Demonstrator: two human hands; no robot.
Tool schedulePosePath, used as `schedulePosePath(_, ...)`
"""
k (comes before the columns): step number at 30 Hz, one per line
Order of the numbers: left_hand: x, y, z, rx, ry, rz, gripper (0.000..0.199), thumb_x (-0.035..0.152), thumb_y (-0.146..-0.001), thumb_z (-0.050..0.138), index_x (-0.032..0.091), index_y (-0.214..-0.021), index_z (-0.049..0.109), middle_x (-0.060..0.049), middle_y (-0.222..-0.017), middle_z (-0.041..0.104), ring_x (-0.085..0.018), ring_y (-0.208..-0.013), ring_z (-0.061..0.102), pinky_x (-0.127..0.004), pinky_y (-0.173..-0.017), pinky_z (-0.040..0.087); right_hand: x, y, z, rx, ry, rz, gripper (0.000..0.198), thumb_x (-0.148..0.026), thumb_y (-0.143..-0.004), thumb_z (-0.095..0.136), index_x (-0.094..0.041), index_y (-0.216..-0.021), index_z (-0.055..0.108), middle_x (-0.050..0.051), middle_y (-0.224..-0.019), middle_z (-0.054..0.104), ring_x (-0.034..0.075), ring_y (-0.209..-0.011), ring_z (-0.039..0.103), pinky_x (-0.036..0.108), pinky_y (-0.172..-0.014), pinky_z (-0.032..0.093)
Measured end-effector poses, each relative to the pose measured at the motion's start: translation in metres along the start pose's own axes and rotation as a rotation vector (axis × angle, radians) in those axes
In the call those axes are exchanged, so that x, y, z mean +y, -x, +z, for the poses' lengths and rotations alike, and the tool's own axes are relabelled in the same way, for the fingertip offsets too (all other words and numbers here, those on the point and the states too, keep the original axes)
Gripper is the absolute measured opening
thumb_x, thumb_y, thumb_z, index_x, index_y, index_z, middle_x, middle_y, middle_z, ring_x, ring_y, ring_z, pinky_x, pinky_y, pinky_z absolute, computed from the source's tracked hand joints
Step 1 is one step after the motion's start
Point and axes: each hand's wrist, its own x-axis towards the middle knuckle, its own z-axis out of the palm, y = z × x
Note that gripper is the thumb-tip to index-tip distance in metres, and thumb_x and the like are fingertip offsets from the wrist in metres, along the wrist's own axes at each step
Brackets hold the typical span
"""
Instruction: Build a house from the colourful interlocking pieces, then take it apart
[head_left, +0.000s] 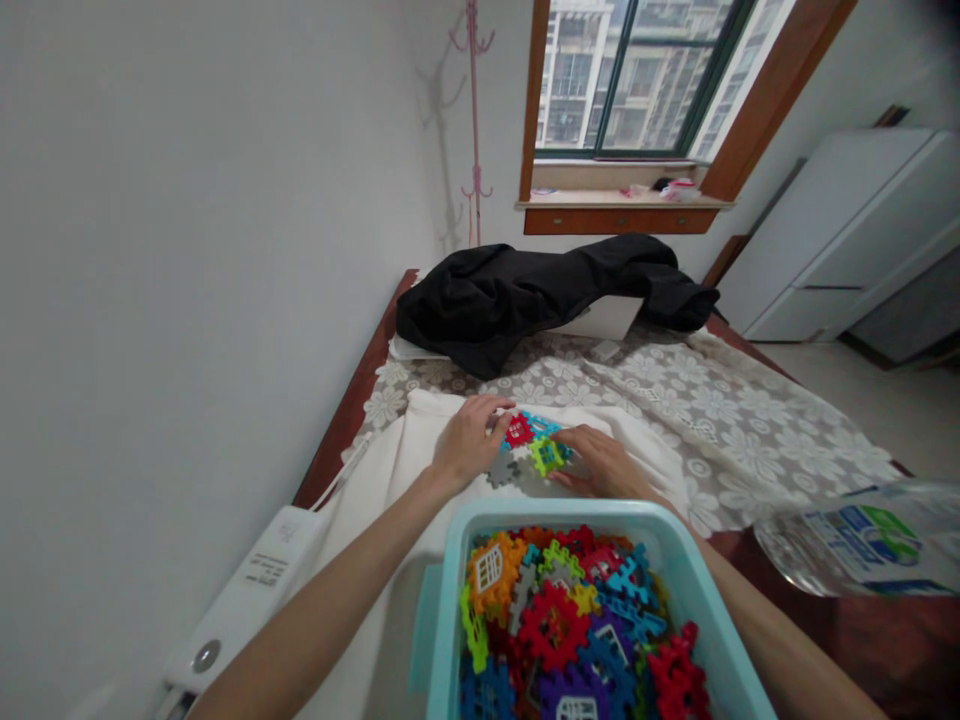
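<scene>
Several interlocking plastic building pieces lie flat and close together on the white cloth. They include a red piece (517,431), a blue piece (541,425), a yellow-green piece (547,456) with a blue window insert, and a grey piece (501,470). My left hand (472,438) has its thumb and forefinger at the left edge of the red piece. From the other side, my right hand (606,462) grips the yellow-green piece's right edge between forefinger and thumb. Between my forearms stands a light-blue tub (551,510), filled with mixed pieces (555,625).
A white cloth (390,480) covers part of the floral tablecloth (757,410). Black fabric (540,290) drapes over a white box (604,317) at the far end. A clear plastic bottle (862,540) lies at right, a white power strip (251,590) at left beside the wall.
</scene>
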Motion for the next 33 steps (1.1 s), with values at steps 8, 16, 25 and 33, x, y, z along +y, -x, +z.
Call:
schedulePosePath(8, -0.007, 0.001, 0.005, -0.192, 0.097, 0.053, 0.03, 0.021, -0.102, 0.048, 0.022, -0.124, 0.069, -0.008, -0.128, 0.072, -0.023, -0.12, 0.066, -0.04, -0.107, 0.05, -0.005, -0.009, 0.016, -0.07, 0.135, -0.034, 0.04, -0.039, -0.094, 0.073, -0.022, -0.13, 0.065, 0.013, -0.126, 0.073, 0.035, -0.116, 0.063, 0.052, -0.095, 0.054)
schedulePosePath(16, 0.005, 0.026, -0.011, -0.191, -0.121, 0.175, 0.022, 0.024, -0.091, 0.067, 0.023, -0.112, 0.07, -0.007, -0.113, 0.074, -0.026, -0.112, 0.065, -0.045, -0.102, 0.05, -0.003, -0.008, 0.021, -0.127, 0.133, -0.038, 0.04, -0.045, -0.092, 0.075, -0.02, -0.122, 0.068, 0.014, -0.114, 0.072, 0.034, -0.109, 0.062, 0.051, -0.092, 0.053)
schedulePosePath(25, 0.0, 0.033, -0.004, -0.295, -0.221, 0.27, 0.047, 0.041, -0.08, 0.083, 0.02, -0.12, 0.069, -0.008, -0.119, 0.074, -0.028, -0.116, 0.062, -0.046, -0.103, 0.05, -0.005, -0.008, 0.016, -0.152, 0.072, -0.055, 0.039, -0.042, -0.094, 0.073, -0.021, -0.127, 0.068, 0.013, -0.12, 0.07, 0.033, -0.112, 0.062, 0.051, -0.097, 0.052)
schedulePosePath(33, -0.002, 0.037, 0.001, -0.239, -0.183, 0.254, 0.038, 0.04, -0.081, 0.084, 0.021, -0.113, 0.075, -0.006, -0.118, 0.075, -0.026, -0.117, 0.062, -0.044, -0.103, 0.051, -0.004, -0.009, 0.011, -0.167, -0.035, -0.039, 0.041, -0.036, -0.095, 0.072, -0.026, -0.134, 0.065, 0.011, -0.124, 0.07, 0.031, -0.115, 0.062, 0.051, -0.098, 0.051)
